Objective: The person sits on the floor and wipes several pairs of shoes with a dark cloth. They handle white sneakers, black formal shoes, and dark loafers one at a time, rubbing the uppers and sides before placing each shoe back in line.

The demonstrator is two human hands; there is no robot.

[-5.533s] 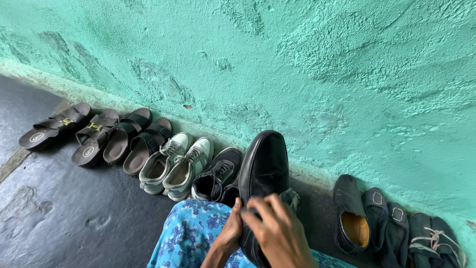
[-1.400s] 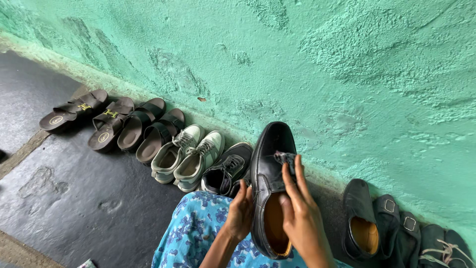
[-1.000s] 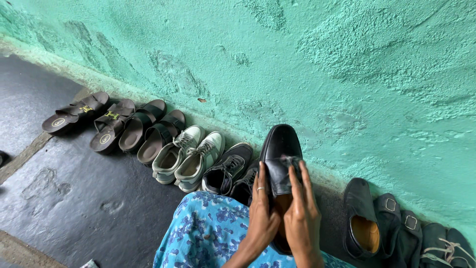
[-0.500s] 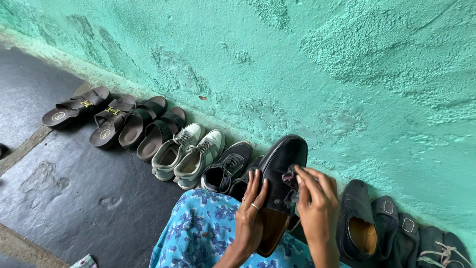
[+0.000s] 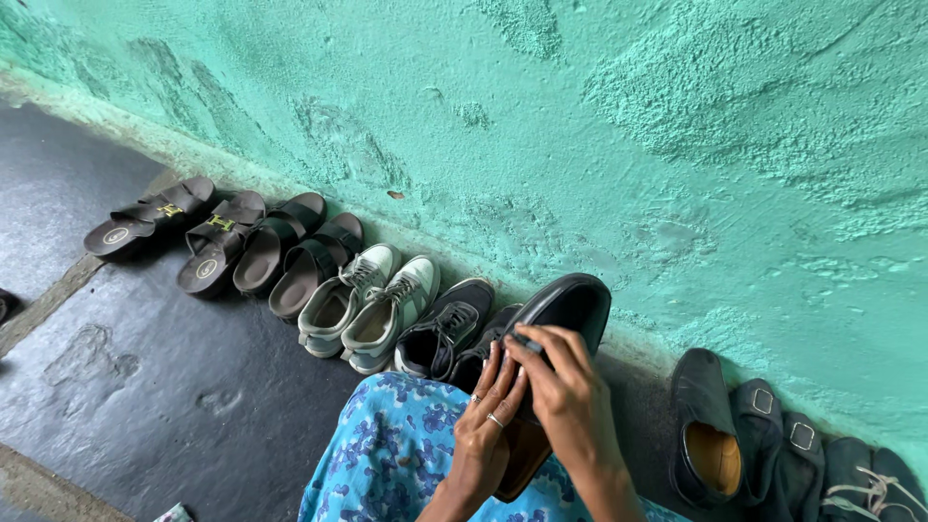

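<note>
Gripping a black leather shoe [image 5: 565,302] over the lap.
Left hand [image 5: 488,425] cradles its side; right hand [image 5: 565,391] fingers close over the upper. Stiff, smooth, probably slippery; hold by sole and heel.

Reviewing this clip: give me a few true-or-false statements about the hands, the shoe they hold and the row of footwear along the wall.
1. Both hands, the left hand and the right hand, are on the black dress shoe. True.
2. The wall is painted red. False: it is green.
3. The pale green sneakers lie between brown sandals and black sneakers. True.
4. The floor is white tile. False: it is dark grey.
</note>
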